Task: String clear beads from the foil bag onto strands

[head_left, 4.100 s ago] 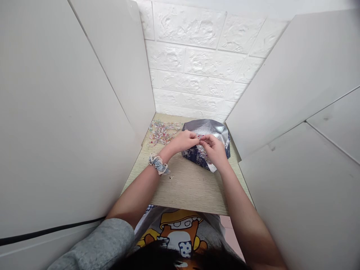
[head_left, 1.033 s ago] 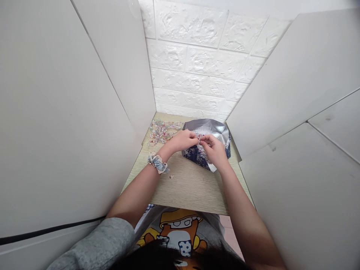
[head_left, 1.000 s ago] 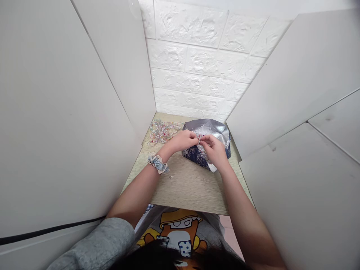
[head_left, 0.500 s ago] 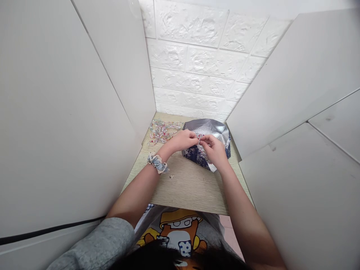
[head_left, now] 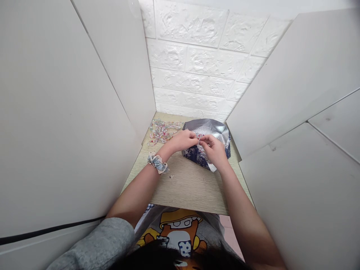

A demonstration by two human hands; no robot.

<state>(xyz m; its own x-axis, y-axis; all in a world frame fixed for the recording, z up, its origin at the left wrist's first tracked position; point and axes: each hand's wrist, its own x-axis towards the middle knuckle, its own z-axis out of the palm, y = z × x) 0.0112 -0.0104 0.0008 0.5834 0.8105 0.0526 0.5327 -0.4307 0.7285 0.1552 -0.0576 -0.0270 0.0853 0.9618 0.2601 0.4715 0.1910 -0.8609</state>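
Over an open bag (head_left: pixel 192 157) with a silver lining and a dark blue patterned outside, both hands meet at the fingertips. My left hand (head_left: pixel 184 140) pinches one side of a small string of beads (head_left: pixel 199 141), and my right hand (head_left: pixel 214 150) pinches it from the other side. Most of that string is hidden by the fingers. Loose pale and red beads (head_left: pixel 203 153) lie in the bag beneath. To the left, behind my left hand, a pile of multicoloured beaded strings (head_left: pixel 161 131) is spread on the table.
The narrow wooden table (head_left: pixel 191 187) sits between white panels (head_left: pixel 112 123) on the left and right. A white brick-patterned wall (head_left: pixel 191 78) closes off the back. A tiny object (head_left: pixel 171 177) lies near the left forearm, and a scrunchie (head_left: pixel 158 162) circles the left wrist.
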